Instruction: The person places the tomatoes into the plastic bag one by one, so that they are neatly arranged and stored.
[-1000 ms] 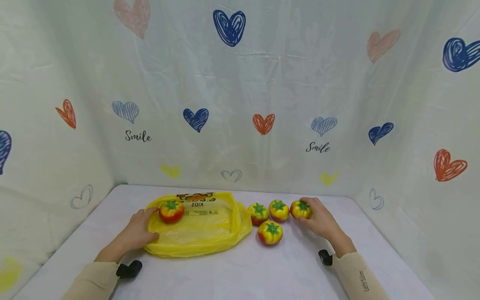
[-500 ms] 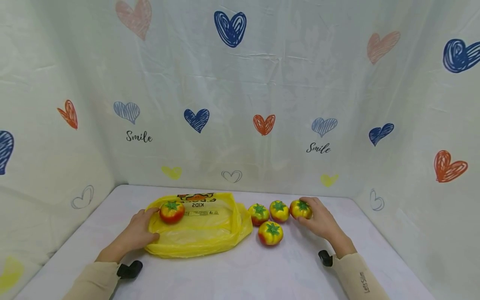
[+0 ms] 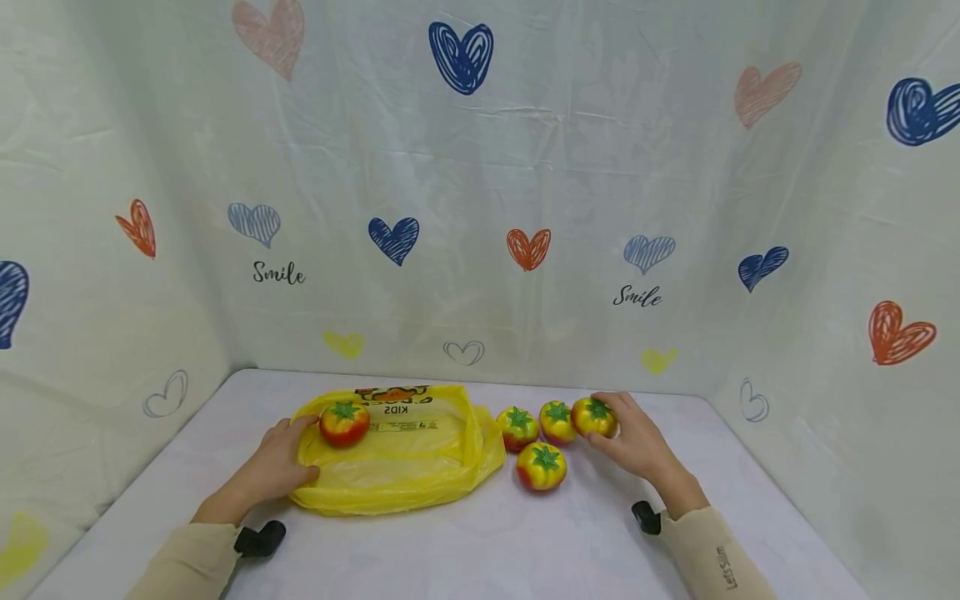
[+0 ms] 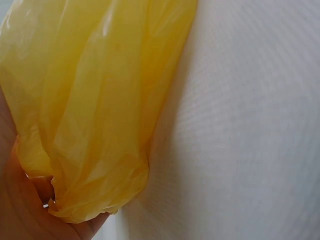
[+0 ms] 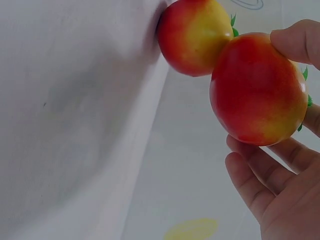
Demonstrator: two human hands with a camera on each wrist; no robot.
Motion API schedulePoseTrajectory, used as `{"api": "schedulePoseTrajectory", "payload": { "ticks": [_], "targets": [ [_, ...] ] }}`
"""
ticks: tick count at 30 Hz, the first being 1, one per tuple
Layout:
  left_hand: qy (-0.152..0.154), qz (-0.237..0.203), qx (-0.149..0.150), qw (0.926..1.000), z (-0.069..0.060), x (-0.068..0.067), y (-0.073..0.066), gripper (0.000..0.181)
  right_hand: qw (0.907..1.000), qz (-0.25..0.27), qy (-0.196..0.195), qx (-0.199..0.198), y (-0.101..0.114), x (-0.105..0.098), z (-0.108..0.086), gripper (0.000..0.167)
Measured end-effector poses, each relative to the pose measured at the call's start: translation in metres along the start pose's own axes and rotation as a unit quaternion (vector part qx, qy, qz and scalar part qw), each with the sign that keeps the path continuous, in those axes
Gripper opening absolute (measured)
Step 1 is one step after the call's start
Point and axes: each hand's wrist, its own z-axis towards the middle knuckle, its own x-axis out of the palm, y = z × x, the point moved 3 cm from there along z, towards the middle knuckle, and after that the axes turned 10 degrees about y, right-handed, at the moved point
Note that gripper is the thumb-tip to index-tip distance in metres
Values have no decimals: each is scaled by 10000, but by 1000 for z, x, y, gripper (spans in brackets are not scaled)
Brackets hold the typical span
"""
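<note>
Head view: right hand (image 3: 636, 440) grips rightmost tomato (image 3: 592, 419) from its right.

1. At the bag's (image 3: 390, 471) left end: your left hand (image 3: 273, 462).
2. On or in it, unclear which: one tomato (image 3: 344, 424).
3. Just right of it: three tomatoes (image 3: 542, 468).
4. Farther right: a fifth tomato (image 3: 592, 418), your right hand (image 3: 637, 437).

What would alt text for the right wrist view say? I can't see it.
The right hand holds a red-and-yellow tomato-like fruit above the white tabletop. A second fruit is partly hidden behind it, with a pale backdrop beyond.
</note>
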Motion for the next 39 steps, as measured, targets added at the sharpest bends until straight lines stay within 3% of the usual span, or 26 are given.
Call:
{"api": "schedulePoseTrajectory", "payload": {
  "ticks": [17, 39],
  "targets": [
    [9, -33, -42, 10000, 0, 0, -1, 78, 9999, -6, -22, -165, 23, -2, -1, 61],
    [-14, 14, -30, 10000, 0, 1, 0, 78, 9972, 16, -132, -730, 47, -2, -4, 59]
  ]
}}
